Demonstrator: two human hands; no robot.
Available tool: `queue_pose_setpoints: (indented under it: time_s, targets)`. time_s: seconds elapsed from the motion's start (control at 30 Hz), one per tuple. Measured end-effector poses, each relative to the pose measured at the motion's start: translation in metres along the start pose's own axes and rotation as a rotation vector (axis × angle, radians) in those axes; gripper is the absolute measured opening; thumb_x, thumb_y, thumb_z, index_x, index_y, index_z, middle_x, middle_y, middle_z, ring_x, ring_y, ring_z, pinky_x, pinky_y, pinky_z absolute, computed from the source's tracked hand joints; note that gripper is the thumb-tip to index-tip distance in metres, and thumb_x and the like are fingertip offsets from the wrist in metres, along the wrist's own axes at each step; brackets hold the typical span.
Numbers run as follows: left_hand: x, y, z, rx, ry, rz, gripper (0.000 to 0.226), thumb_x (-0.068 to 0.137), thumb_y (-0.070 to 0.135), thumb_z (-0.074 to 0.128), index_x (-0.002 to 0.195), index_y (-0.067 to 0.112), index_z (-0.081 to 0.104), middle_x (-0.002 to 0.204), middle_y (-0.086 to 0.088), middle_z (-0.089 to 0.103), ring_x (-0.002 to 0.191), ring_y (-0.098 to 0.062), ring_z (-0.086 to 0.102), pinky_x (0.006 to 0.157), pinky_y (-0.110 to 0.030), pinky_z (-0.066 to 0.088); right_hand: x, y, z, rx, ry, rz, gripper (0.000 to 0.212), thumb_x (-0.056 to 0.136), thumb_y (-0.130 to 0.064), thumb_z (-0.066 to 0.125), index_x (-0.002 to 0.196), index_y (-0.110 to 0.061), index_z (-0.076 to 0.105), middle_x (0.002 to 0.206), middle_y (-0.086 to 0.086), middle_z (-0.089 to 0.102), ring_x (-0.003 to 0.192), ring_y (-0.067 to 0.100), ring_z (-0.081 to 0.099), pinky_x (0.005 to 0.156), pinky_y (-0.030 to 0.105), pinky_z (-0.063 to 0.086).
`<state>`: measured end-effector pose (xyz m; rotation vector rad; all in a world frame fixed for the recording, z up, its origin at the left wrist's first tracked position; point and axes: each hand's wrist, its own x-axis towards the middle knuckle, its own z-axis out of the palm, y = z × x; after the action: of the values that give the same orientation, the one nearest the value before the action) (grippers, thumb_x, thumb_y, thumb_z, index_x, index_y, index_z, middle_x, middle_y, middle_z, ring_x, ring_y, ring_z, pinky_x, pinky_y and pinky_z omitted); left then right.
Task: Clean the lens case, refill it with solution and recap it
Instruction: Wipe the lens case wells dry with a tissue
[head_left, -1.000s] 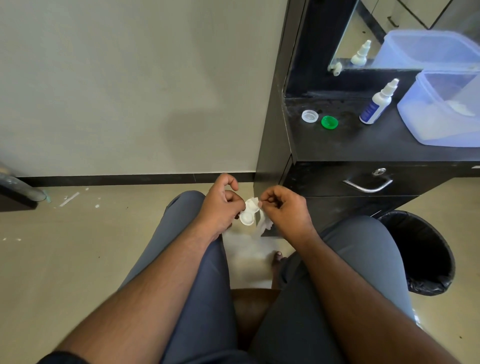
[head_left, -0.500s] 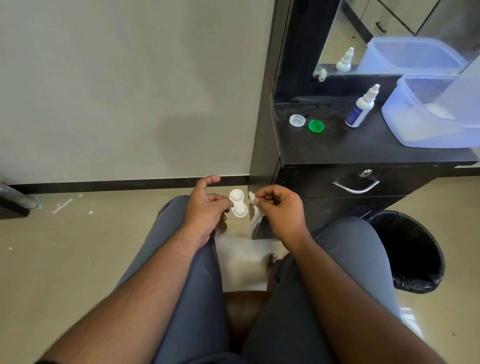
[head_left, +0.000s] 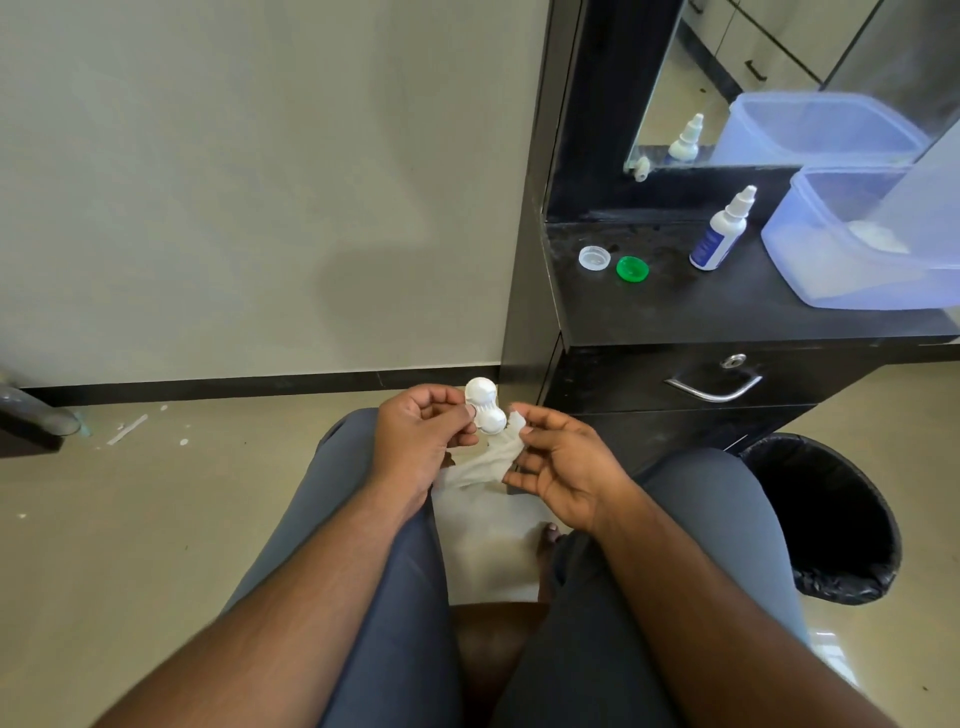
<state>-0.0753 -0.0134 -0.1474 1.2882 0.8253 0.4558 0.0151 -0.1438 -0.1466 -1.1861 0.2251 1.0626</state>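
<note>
Case (head_left: 484, 412) now flipped underside-up, pinched in left hand (head_left: 421, 441) over lap | tissue (head_left: 488, 462) pulled clear, pinched in right hand (head_left: 558, 470) | wiping apparently finishing; caps (head_left: 613, 263), bottle (head_left: 719, 234) far right, refill pending

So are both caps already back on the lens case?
No: the clear cap and the green cap lie on the black counter, apart from the lens case held in the left hand.
</note>
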Motion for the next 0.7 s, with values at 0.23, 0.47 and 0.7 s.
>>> queue_pose_setpoints:
  time_s: [0.23, 0.47, 0.7]
  targets:
    - [-0.005, -0.002, 0.004, 0.281, -0.035, 0.273, 0.014, 0.079, 0.003, 0.075, 0.083, 0.016, 0.069, 0.079, 0.002, 0.069, 0.070, 0.000, 0.061, 0.063, -0.015, 0.051, -0.004, -0.004, 0.002, 0.042, -0.078, -0.118, 0.026, 0.096, -0.001, 0.044, 0.111, -0.004, 0.065, 0.113, 0.019, 0.067, 0.099, 0.033, 0.067, 0.083, 0.047, 0.056]
    - [-0.005, 0.007, 0.001, 0.003, -0.174, -0.018, 0.014, 0.087, -0.002, 0.060, 0.090, 0.008, 0.069, 0.080, -0.019, 0.072, 0.066, -0.023, 0.068, 0.060, -0.029, 0.058, -0.004, 0.000, 0.006, -0.160, -0.003, -0.319, 0.024, 0.096, 0.000, 0.045, 0.104, -0.005, 0.067, 0.108, 0.015, 0.068, 0.098, 0.029, 0.068, 0.083, 0.040, 0.057]
    - [0.002, 0.004, -0.001, -0.126, -0.181, -0.291, 0.009, 0.083, -0.002, 0.068, 0.091, 0.001, 0.069, 0.082, -0.021, 0.073, 0.064, -0.024, 0.071, 0.061, -0.030, 0.062, -0.002, 0.006, 0.009, -0.466, 0.033, -0.433, 0.029, 0.091, -0.001, 0.055, 0.083, -0.022, 0.074, 0.107, 0.003, 0.068, 0.105, 0.022, 0.062, 0.091, 0.041, 0.053]
